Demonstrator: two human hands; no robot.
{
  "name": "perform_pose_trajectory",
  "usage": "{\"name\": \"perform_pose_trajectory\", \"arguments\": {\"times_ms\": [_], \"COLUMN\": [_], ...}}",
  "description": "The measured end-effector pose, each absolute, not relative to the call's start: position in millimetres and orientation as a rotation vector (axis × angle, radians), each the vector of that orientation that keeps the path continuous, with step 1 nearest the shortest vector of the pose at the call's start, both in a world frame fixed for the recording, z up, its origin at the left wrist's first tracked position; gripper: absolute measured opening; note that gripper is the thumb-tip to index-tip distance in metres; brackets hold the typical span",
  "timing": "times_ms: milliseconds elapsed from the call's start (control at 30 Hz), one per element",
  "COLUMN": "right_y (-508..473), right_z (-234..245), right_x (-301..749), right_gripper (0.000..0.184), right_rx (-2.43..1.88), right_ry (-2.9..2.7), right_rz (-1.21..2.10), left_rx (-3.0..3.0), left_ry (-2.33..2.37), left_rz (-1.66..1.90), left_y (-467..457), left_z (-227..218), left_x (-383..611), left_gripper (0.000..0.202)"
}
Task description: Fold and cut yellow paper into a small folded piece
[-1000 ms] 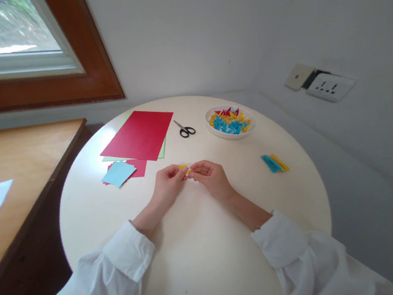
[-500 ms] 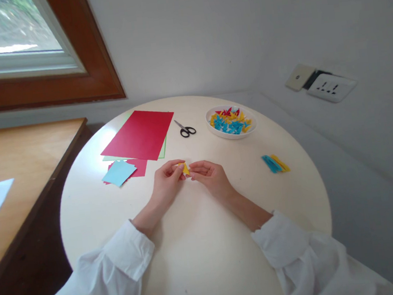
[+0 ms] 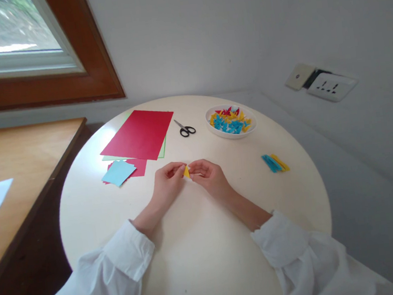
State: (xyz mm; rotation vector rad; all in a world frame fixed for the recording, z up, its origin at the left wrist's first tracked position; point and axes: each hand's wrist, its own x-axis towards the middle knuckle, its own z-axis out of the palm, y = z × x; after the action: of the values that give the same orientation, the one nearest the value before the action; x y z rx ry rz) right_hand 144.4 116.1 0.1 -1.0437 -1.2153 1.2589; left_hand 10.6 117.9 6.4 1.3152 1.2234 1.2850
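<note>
Between my fingertips, over the middle of the round white table, is a small folded piece of yellow paper (image 3: 186,172). My left hand (image 3: 169,181) is closed, its thumb and fingers pinching the paper from the left. From the other side my right hand (image 3: 209,174) grips the paper's right edge with thumb and forefinger, the other fingers curled. Part of the paper is covered by the fingers, so its full shape is hidden.
Scissors (image 3: 185,128) with black handles lie beyond my hands. A white dish (image 3: 233,135) of folded red, yellow and blue paper pieces stands back right. Folded blue and yellow strips (image 3: 275,162) lie right. Red sheet (image 3: 137,135) and light-blue squares (image 3: 119,173) lie left.
The yellow paper has turned slightly and now shows a narrower triangle between my fingertips. Both hands stay in nearly the same place, with small finger shifts.
</note>
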Motion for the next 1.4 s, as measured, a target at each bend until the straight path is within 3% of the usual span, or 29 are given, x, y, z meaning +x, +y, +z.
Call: {"name": "perform_pose_trajectory", "arguments": {"times_ms": [433, 867, 1133, 1400], "right_y": [114.4, 117.9, 118.5, 118.3], "right_z": [3.4, 1.0, -1.1, 0.8], "right_x": [145.1, 149.0, 149.0, 150.4], "right_gripper": [0.013, 0.013, 0.016, 0.011], "right_rx": [-1.041, -1.059, -1.066, -1.023], "right_ry": [-1.309, -1.241, -1.220, -1.218], "right_rz": [1.203, 1.135, 1.150, 1.159], "left_rx": [1.376, 1.362, 1.396, 1.385], "left_ry": [1.186, 1.100, 1.094, 1.156], "left_rz": [1.236, 1.190, 1.264, 1.244], "left_y": [116.3, 115.8, 117.1, 118.3], "left_z": [5.9, 4.8, 1.5, 3.3], "left_x": [11.7, 11.1, 9.9, 8.4], "left_gripper": [0.013, 0.030, 0.012, 0.014]}}
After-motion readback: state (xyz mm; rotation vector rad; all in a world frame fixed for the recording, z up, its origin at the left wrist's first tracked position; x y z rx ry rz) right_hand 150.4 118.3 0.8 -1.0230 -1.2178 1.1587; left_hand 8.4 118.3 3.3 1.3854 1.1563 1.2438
